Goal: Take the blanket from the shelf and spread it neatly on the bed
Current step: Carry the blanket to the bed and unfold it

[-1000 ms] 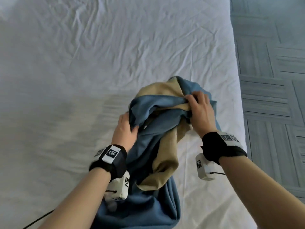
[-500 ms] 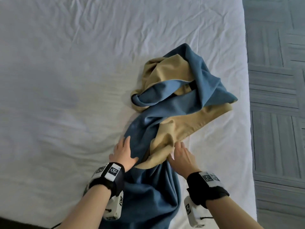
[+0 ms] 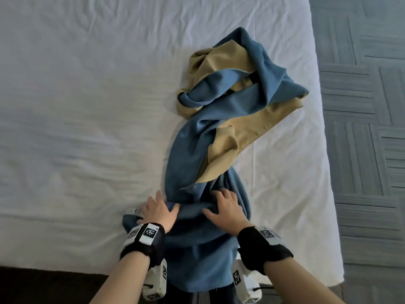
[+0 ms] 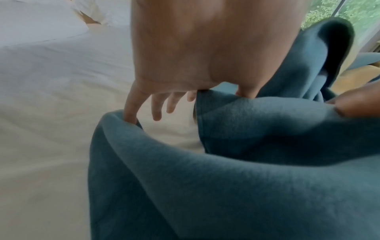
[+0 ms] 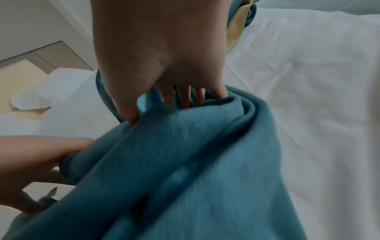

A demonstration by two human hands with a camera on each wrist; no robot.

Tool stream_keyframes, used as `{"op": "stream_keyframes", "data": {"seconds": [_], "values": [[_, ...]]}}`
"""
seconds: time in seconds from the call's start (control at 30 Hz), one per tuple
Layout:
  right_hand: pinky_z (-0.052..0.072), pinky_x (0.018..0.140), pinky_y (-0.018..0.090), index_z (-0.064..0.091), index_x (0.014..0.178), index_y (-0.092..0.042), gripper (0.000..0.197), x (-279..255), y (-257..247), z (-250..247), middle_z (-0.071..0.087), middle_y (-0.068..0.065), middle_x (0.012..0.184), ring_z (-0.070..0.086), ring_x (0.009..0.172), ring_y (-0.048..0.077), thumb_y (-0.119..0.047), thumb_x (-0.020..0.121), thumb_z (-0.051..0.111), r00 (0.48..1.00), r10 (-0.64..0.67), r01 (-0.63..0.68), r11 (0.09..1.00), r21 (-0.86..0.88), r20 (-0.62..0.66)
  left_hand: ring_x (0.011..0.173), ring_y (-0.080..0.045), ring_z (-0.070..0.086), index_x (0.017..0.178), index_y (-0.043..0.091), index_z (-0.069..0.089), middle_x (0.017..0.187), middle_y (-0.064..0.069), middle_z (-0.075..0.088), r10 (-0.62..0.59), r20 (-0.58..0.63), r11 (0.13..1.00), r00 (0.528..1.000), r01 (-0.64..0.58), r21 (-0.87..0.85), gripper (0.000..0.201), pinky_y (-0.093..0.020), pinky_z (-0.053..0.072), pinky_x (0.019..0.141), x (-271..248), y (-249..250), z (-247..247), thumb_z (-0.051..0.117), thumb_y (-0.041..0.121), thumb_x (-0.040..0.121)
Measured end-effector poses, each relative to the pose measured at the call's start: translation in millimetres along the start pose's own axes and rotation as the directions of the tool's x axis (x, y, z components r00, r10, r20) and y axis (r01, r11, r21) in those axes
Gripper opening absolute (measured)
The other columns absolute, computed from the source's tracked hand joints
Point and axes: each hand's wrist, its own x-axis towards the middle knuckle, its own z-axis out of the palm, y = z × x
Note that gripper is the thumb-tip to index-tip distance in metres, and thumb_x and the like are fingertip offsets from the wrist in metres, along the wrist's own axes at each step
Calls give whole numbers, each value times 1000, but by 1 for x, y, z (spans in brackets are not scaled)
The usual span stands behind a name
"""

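A blue and tan blanket [image 3: 197, 150] lies bunched in a long twisted heap on the right half of the white bed [image 3: 87, 128], its near end hanging over the front edge. My left hand [image 3: 160, 209] lies at the heap's left side, fingers spread and nearly straight, thumb against a blue fold [image 4: 246, 162]. My right hand [image 3: 225, 205] grips the same rolled fold, fingers curled over it and thumb pressed into the cloth [image 5: 205, 162]. In the wrist views, the left hand [image 4: 174, 97] hangs loose and the right hand [image 5: 164, 91] is buried in the folds.
Grey patterned carpet [image 3: 361, 128] runs along the bed's right edge. A dark strip [image 3: 43, 286] shows below the bed's front edge. White pillows [image 5: 41, 91] lie at the head of the bed, far left. A window [image 4: 349, 16] is beyond the blanket.
The blanket, held up in both hands a second ago, now lies on the bed. Both hands have slid back along it to its near end.
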Motion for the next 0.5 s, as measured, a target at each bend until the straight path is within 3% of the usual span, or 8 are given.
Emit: {"op": "stream_keyframes", "data": {"seconds": [0.1, 0.23, 0.33, 0.5], "values": [[36, 104, 53, 18, 146, -23, 81, -20, 6, 29, 10, 4, 156, 7, 143, 29, -38, 79, 61, 993, 32, -44, 993, -112, -110, 131, -34, 41, 146, 21, 12, 146, -11, 39, 73, 107, 997, 992, -76, 25, 77, -49, 33, 108, -1, -28, 14, 48, 53, 86], [22, 113, 50, 23, 146, -23, 74, -46, 16, 64, 10, 6, 158, 1, 147, 29, -33, 82, 57, 980, -12, -27, 981, -190, -200, 128, -29, 48, 146, 25, 18, 145, -8, 43, 257, 206, 966, 944, -255, -33, 69, -41, 39, 106, -12, -60, 32, 50, 47, 88], [17, 116, 47, 35, 142, -23, 61, -68, 26, 85, 23, 7, 155, 9, 147, 28, -30, 85, 52, 939, -72, 30, 991, -127, -336, 123, -29, 50, 141, 21, 30, 140, -10, 45, 338, 167, 939, 926, -345, 12, 62, -40, 42, 101, -20, -77, 39, 54, 41, 88], [33, 111, 42, 44, 133, -4, 61, -93, 52, 102, 41, 16, 142, 39, 131, 34, -3, 75, 59, 801, 54, 7, 995, 99, -597, 107, -31, 56, 120, 13, 45, 123, -10, 52, 403, 83, 914, 912, -406, 25, 49, -42, 47, 90, -24, -85, 43, 63, 38, 81]]}}
